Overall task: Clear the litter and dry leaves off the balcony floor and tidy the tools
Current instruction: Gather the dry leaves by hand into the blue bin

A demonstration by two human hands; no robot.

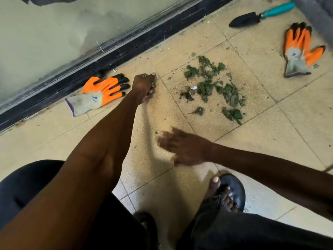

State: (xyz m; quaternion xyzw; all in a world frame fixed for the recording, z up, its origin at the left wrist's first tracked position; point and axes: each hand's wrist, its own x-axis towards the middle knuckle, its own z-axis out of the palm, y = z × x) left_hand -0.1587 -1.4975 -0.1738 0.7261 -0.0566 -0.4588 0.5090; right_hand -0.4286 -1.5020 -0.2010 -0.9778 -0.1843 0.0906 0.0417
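I see my left hand (pixel 145 85) stretched out low over the tiled floor (pixel 297 127), its grip curled narrow around a small green leaf scrap (pixel 144 75) that shows between thumb and forefinger. It sits just right of the near orange glove (pixel 100 92), which lies flat beside the dark door track (pixel 115 56), fingers pointing towards my hand.

My right hand (pixel 183 147) hovers nearer to me, blurred, fingers spread wide and holding nothing. The main pile of dry leaves (pixel 214 87) lies on the tiles beyond it and to the right of my left hand, apart from both hands. A small white bit of litter (pixel 194 87) rests in the pile. A few loose green crumbs (pixel 156 132) lie just beside my right fingertips.

Further off to the right lies the second orange glove (pixel 300 49), and past it the trowel (pixel 261 14) with a teal handle, near the wall. My sandalled foot (pixel 227 192) stands below my right hand.
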